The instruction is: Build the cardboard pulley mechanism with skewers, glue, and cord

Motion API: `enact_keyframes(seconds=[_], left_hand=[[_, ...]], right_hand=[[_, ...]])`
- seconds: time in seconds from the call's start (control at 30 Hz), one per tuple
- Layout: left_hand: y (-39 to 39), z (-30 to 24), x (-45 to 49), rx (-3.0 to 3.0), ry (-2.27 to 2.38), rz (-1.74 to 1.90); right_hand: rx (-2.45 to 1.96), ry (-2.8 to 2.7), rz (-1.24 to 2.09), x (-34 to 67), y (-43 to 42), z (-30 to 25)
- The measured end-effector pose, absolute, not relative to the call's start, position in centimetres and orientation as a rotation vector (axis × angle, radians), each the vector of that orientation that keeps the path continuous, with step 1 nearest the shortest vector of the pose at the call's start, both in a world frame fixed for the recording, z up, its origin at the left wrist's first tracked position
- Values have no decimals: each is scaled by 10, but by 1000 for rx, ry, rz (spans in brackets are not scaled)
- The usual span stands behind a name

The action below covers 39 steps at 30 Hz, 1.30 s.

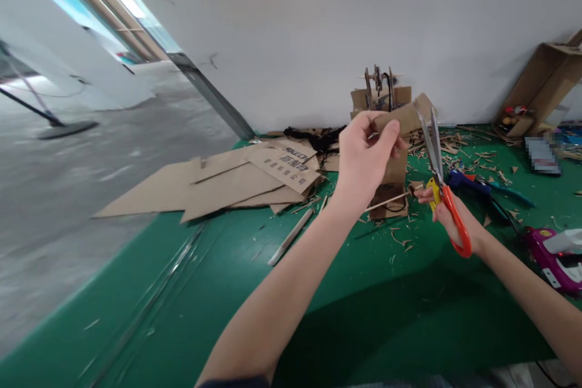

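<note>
My left hand is raised above the green table and pinches a folded strip of brown cardboard. My right hand grips scissors with orange and yellow handles; their blades point up, slightly parted, right beside the cardboard's right end. A thin wooden stick lies under both hands on a small cardboard piece. Behind them stands a small cardboard model with dark parts sticking up.
Flat cardboard sheets are piled at the table's left edge. Cardboard scraps litter the far right. A blue-handled tool, a purple glue gun and an open box sit at right. A white partition backs the table.
</note>
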<state>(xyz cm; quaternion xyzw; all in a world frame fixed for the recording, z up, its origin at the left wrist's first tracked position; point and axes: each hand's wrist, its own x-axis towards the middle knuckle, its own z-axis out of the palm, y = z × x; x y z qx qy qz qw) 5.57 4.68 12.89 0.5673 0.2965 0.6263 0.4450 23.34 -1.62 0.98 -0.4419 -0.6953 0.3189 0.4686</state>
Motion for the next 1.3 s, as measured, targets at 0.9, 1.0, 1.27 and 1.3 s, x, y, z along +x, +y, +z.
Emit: enact_keyframes(seconds=[0.9,1.0,1.27,1.3], left_hand=[[49,108,77,1362,715,1319],[53,108,80,1366,738,1290],[54,111,87,1313,747,1280],[53,112,87,1314,754,1288]], right_hand=[[-1236,-1612,813,247,-15,-3],[-1272,-1599,793,249,-14,2],[-1471,-1535,461,248,-14,9],[-1488,-1511,447,248,-14,9]])
